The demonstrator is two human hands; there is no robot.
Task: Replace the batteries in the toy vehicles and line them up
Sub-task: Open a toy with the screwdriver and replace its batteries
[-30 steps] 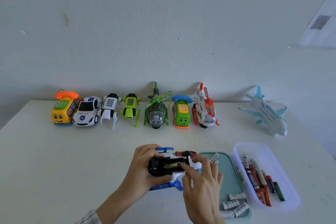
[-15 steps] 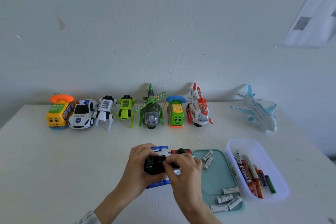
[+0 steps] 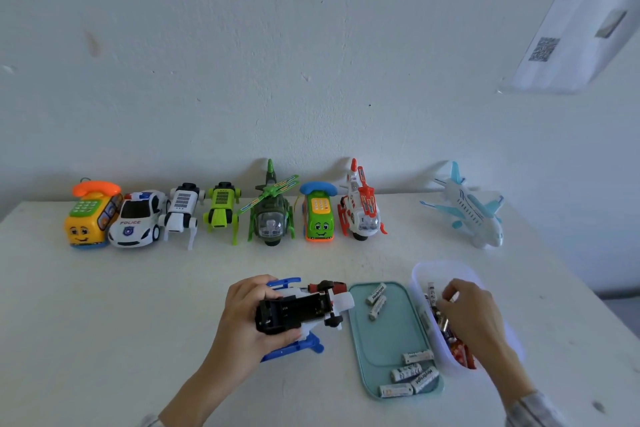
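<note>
Right hand (image 3: 465, 314) has left the upturned helicopter (image 3: 301, 312), its fingers seemingly pinching half-hidden batteries (image 3: 441, 321); left hand (image 3: 249, 319) grips the toy.

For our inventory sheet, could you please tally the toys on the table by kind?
Phone cars: 2, orange-handset and blue-handset
Police car: 1
Robot dogs: 2, white and green
Helicopters: 3, green, red-and-white, and the blue-and-white one gripped upside down by the left hand
Airplane: 1
Total: 9
</note>
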